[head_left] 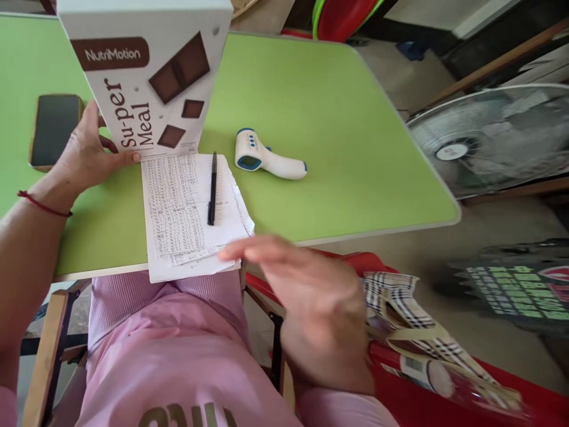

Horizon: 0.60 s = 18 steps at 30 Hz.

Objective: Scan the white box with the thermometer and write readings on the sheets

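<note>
A white NutriMotion "Su-per Meal" box stands upright on the green table. At its lower left edge is my left hand, the thumb across the front bottom and the fingers curled round the side. In front of the box lie several sheets of handwritten paper, their lower end past the table edge. A black pen rests on them. My right hand, blurred, hovers by the papers' lower right corner with fingers stretched out and nothing seen in it. Whether its fingertips touch the paper I cannot tell.
A white and blue infrared thermometer lies on the green table, right of the papers. A phone is at the left. Beyond the right edge stand a fan and a red surface with a checked bag and a bottle.
</note>
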Each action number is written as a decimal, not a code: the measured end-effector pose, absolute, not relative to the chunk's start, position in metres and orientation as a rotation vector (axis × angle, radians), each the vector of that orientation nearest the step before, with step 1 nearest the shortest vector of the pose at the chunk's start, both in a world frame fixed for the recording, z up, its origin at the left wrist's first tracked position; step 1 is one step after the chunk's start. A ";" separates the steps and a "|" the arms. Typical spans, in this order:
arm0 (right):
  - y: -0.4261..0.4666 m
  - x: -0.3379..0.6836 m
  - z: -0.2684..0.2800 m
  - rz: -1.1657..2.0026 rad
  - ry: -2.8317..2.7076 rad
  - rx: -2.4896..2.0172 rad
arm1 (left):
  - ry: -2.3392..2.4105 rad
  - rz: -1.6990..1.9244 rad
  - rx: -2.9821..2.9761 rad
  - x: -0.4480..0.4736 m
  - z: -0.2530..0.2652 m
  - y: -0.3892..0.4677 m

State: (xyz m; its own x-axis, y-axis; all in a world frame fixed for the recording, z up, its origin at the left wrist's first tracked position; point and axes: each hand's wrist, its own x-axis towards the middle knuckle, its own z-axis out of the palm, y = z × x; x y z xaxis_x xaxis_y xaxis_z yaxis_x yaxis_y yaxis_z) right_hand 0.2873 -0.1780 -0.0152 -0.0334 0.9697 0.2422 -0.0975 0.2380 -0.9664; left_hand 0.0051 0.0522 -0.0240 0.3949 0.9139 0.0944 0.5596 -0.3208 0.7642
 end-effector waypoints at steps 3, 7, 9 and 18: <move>-0.124 0.304 -0.032 0.656 -1.576 -0.965 | 1.264 0.789 2.076 0.008 -0.029 0.055; -0.059 0.333 -0.061 0.119 -1.981 -1.215 | 1.298 0.839 2.094 0.010 -0.032 0.056; -0.039 0.340 -0.070 -0.020 -2.181 -1.287 | 1.325 0.829 2.082 0.011 -0.032 0.055; -0.010 0.340 -0.075 -0.248 -2.541 -1.231 | 1.688 0.595 2.059 0.015 -0.026 0.051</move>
